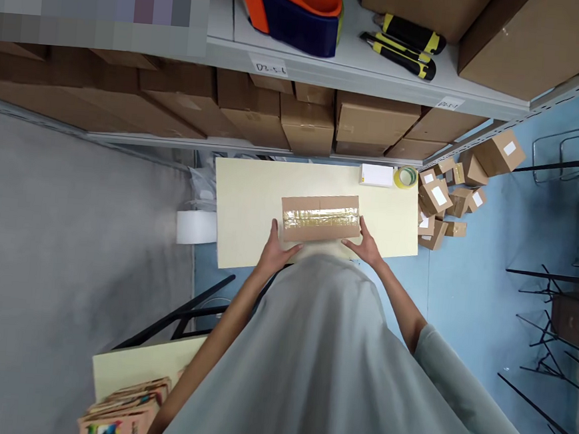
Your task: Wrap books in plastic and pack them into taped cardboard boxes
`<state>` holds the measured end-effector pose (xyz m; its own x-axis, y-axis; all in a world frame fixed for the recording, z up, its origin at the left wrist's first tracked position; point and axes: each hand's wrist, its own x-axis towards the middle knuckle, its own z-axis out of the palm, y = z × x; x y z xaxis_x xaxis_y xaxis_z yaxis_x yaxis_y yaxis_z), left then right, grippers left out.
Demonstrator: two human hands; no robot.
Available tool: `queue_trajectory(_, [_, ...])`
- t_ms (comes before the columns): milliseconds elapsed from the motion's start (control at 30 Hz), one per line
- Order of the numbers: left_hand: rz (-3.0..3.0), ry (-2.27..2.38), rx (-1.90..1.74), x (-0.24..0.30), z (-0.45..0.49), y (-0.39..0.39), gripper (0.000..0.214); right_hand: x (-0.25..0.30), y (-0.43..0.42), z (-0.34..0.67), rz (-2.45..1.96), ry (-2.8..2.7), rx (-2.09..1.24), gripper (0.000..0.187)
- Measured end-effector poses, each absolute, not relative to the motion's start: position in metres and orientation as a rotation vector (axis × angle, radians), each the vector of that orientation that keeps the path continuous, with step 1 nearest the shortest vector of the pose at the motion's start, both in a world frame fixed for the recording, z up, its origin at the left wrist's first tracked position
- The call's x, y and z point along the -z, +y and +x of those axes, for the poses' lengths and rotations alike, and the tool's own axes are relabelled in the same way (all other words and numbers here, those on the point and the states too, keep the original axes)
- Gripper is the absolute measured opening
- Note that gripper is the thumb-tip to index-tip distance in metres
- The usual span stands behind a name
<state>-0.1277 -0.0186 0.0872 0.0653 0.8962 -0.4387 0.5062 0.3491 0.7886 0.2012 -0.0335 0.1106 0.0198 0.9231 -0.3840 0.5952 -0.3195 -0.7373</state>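
Note:
A taped cardboard box (319,233) lies on the pale yellow table in front of me, with strips of shiny clear tape along its top. My left hand (277,248) is by the box's near left corner, thumb and fingers spread, a small gap between them and the cardboard. On the other side, my right hand (366,244) has its fingers stretched along the box's right end, thumb apart near the front corner. Whether its fingertips touch the box I cannot tell.
On the table (250,200) are a white box (377,176) and a tape roll (405,177). Small parcels (436,195) pile up at its right. A white roll (196,228) is at its left. Overhead, a shelf (301,64) carries utility knives (408,46) and an orange-blue tape dispenser (298,17).

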Motion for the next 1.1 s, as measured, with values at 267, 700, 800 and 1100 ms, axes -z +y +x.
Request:
queue_trajectory(267, [1.26,1.562,-0.664,-0.087,-0.118,-0.01,0.074,-0.126,-0.024,0.19,-1.859,-1.476,-1.152,0.07])
queue_trajectory(700, [1.264,1.791,-0.611,-0.095,-0.11,0.019,0.055,-0.144,0.016,0.183,-2.232,-1.546,-0.885,0.059])
queue_trajectory(800, [1.272,1.844,-0.487,-0.089,-0.105,0.023,0.049,-0.128,0.019,0.182,-2.314,-1.542,-0.886,0.056])
queue_trajectory(1100, [1.508,1.927,-0.461,-0.096,-0.089,0.023,0.071,-0.114,0.027,0.164,-2.304,-1.653,-0.634,0.065])
